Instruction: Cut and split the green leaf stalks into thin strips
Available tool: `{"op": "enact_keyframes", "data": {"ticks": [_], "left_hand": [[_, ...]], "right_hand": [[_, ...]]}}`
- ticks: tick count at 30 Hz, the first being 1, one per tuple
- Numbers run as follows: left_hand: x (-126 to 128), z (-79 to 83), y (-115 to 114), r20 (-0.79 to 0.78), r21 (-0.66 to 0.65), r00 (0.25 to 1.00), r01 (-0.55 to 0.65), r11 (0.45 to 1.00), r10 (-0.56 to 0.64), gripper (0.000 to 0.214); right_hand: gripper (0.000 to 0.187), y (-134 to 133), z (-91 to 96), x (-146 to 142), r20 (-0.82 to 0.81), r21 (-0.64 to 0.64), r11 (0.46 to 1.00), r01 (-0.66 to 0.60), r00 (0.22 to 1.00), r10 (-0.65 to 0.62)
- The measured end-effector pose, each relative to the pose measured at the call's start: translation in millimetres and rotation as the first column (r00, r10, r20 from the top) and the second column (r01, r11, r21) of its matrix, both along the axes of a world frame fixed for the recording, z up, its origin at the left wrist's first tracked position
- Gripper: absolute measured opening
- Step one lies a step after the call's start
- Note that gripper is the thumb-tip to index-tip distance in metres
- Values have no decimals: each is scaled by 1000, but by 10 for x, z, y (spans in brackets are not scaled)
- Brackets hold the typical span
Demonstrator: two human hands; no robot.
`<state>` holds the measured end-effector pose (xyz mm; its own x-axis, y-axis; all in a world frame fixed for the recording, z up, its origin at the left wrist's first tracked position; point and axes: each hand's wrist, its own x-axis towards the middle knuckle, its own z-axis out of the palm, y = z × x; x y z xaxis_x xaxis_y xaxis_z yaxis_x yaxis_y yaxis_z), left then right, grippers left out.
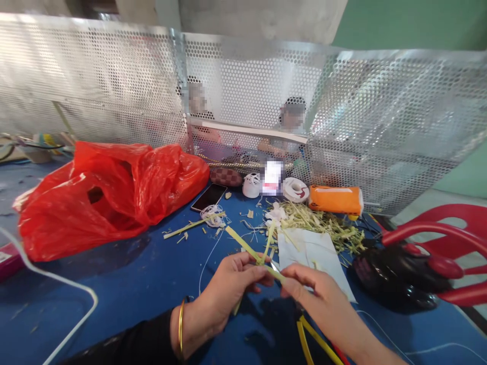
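Over the blue table, my left hand, with a gold bangle at the wrist, pinches crossed pale green leaf strips where they meet. One strip end points up and left, another stands upright, and a short end hangs below the fingers. My right hand is closed with thumb and index finger on the strip's right end. Beneath that palm run the yellow handles of a tool, a bit of red beside them. A shiny metal tip shows between the hands; its link to the handles is hidden.
A red plastic bag lies left. Ahead are a phone, white string, a tape roll, an orange packet, leaf scraps and white paper. A black-and-red object stands right. Behind the perforated screen sit two people.
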<state>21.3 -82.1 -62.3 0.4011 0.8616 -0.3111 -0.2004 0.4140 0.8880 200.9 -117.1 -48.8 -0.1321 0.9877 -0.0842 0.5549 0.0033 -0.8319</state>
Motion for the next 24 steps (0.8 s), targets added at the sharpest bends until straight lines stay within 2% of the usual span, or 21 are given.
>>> {"op": "enact_keyframes", "data": {"ticks": [2,4,6,8,10,12,13,15,16,17,18,19,20,22,23,24], "left_hand": [[0,-4,5,-23,32,999,-39,999,39,25],[8,-25,-4,-44,50,997,-68,996,71,20],[18,-50,-18,-48,60,994,-91,994,94,18],[22,-62,-26,-39,58,993,-112,992,114,18],[16,-51,-20,-11,30,992,-124,992,124,22],[3,-19,-10,57,-38,991,-120,992,122,27],[-4,2,-8,95,-78,988,-116,990,124,28],[-12,42,-15,151,-126,981,-101,987,120,30],[-11,58,-26,165,-131,979,-96,987,117,29],[-8,70,-42,171,-124,979,-95,988,115,29],[-1,76,-60,176,-109,978,-95,989,113,28],[7,78,-81,184,-94,977,-95,991,111,28],[16,74,-102,194,-85,974,-98,992,113,27],[38,52,-143,220,-79,970,-88,993,104,25],[50,35,-160,234,-77,968,-76,994,92,25],[62,17,-174,247,-75,966,-61,995,78,25]], "right_hand": [[34,-44,-20,-29,129,65,997,-29,991,21],[36,-77,-70,-54,224,188,980,-62,974,19],[37,-91,-123,-65,282,290,948,-129,958,44],[37,-88,-161,-54,311,323,931,-169,948,64],[35,-70,-180,-20,319,334,930,-152,947,40],[23,-49,-185,30,316,424,902,-84,947,-60],[17,-43,-182,55,308,511,858,-47,942,-132],[25,-49,-169,89,277,705,709,-9,924,-264],[26,-63,-160,91,262,774,633,-20,920,-291],[24,-82,-154,79,260,806,589,-54,927,-272],[21,-103,-151,53,268,804,587,-96,939,-214],[17,-124,-154,14,273,769,624,-138,953,-127],[13,-142,-164,-36,269,682,710,-176,963,-20],[9,-160,-200,-151,155,456,880,-134,985,70],[10,-160,-223,-206,74,346,932,-104,994,84],[12,-155,-246,-256,-11,264,962,-64,998,70]]}}
